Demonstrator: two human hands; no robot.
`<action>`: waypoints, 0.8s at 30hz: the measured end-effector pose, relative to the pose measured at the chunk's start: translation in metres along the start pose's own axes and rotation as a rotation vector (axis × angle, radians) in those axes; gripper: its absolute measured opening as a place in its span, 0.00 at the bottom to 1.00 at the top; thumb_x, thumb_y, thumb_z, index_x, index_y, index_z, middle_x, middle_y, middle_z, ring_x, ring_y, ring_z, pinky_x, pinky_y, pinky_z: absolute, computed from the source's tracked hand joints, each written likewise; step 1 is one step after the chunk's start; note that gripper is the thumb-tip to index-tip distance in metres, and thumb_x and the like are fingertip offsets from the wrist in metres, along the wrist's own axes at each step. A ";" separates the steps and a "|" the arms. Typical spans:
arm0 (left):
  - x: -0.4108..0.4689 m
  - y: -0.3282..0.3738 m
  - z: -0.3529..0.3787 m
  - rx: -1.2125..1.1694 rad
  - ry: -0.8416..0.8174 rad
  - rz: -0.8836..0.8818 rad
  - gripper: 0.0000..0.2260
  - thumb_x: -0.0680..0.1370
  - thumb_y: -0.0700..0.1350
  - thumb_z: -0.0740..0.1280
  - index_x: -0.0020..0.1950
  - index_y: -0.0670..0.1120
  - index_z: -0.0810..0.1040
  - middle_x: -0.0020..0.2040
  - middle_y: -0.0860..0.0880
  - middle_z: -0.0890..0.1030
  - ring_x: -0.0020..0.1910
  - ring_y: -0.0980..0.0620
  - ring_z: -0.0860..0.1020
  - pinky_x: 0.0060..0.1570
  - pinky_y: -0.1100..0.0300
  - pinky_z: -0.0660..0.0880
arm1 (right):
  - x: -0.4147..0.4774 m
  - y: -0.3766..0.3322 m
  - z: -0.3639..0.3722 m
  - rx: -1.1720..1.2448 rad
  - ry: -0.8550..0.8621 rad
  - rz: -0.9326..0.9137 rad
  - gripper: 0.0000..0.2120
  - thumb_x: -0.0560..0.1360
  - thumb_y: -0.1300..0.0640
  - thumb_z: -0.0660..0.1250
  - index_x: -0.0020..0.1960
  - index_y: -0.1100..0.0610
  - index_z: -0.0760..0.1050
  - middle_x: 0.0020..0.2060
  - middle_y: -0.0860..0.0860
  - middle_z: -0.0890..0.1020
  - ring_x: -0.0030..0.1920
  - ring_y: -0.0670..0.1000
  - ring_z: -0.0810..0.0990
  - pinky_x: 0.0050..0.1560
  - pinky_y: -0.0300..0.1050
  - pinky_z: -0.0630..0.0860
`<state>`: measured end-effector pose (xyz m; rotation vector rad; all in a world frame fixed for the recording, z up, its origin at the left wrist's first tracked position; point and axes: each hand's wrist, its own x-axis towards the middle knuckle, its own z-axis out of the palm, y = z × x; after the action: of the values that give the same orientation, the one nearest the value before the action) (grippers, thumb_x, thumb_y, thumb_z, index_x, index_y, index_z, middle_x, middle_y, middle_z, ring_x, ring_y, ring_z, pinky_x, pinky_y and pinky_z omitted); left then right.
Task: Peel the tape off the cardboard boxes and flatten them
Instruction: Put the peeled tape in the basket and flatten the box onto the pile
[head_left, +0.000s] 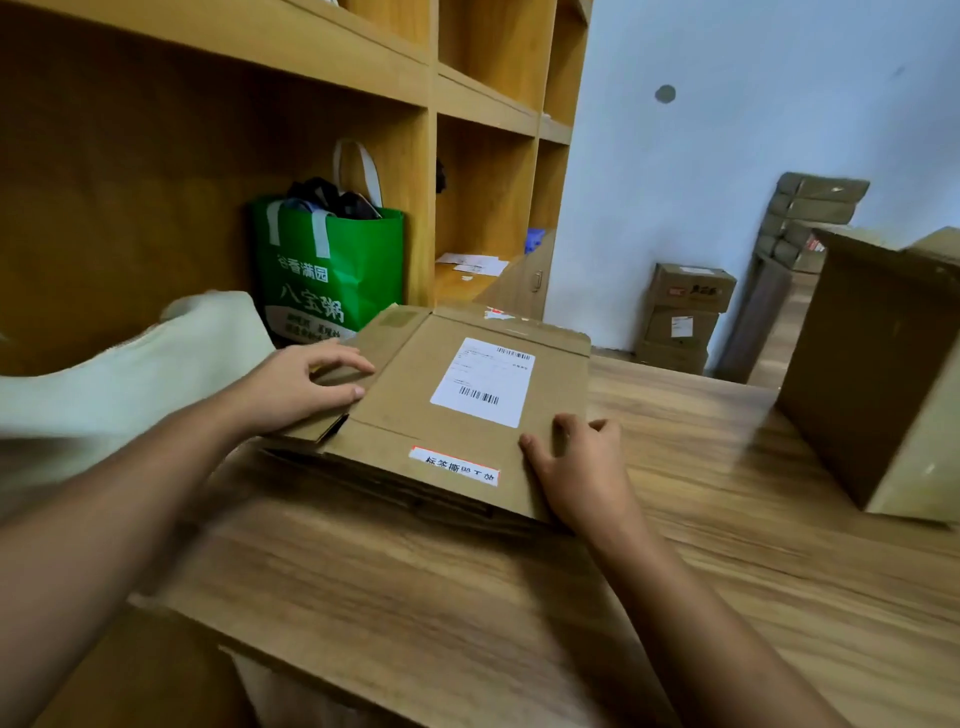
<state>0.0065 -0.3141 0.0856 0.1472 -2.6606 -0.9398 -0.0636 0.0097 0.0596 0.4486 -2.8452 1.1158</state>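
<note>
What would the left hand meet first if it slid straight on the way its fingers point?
The left hand rests on the flattened cardboard box, fingers pointing right across it. Sliding on, it would probably reach the white shipping label first; that lies flat, so nothing seems to block it.

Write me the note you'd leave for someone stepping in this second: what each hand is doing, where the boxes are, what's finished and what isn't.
Left hand: fingers spread, pressing the left flap of the flattened box.
Right hand: fingers bent on that box's near right corner; whether it grips is unclear.
The box lies, shipping label up, on other flat cardboard on the wooden table.
Done: this box is flat.
Left: the upright box at the table's right stands unflattened; more boxes are stacked on the floor by the wall.
</note>
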 end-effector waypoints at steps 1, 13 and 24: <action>0.001 -0.005 0.004 0.003 -0.016 -0.013 0.13 0.74 0.49 0.76 0.56 0.63 0.83 0.67 0.58 0.77 0.73 0.61 0.65 0.71 0.59 0.60 | 0.001 0.003 0.005 -0.017 -0.017 0.012 0.22 0.80 0.44 0.67 0.66 0.57 0.74 0.65 0.58 0.67 0.66 0.62 0.72 0.66 0.48 0.69; 0.011 -0.022 0.041 0.192 -0.179 -0.116 0.14 0.76 0.47 0.69 0.58 0.63 0.78 0.73 0.60 0.70 0.73 0.56 0.67 0.74 0.52 0.63 | 0.018 0.004 0.029 -0.321 -0.108 -0.033 0.16 0.80 0.50 0.59 0.61 0.59 0.69 0.64 0.59 0.74 0.67 0.60 0.71 0.64 0.49 0.67; 0.007 -0.013 0.060 0.548 -0.064 -0.067 0.16 0.80 0.63 0.59 0.67 0.63 0.71 0.66 0.55 0.78 0.62 0.50 0.76 0.59 0.52 0.74 | 0.018 0.001 0.030 -0.559 -0.129 -0.132 0.18 0.84 0.48 0.49 0.64 0.54 0.73 0.60 0.54 0.72 0.64 0.58 0.70 0.62 0.52 0.68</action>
<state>-0.0195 -0.2899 0.0348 0.3325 -2.9204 -0.2106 -0.0790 -0.0141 0.0399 0.6619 -2.9993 0.2492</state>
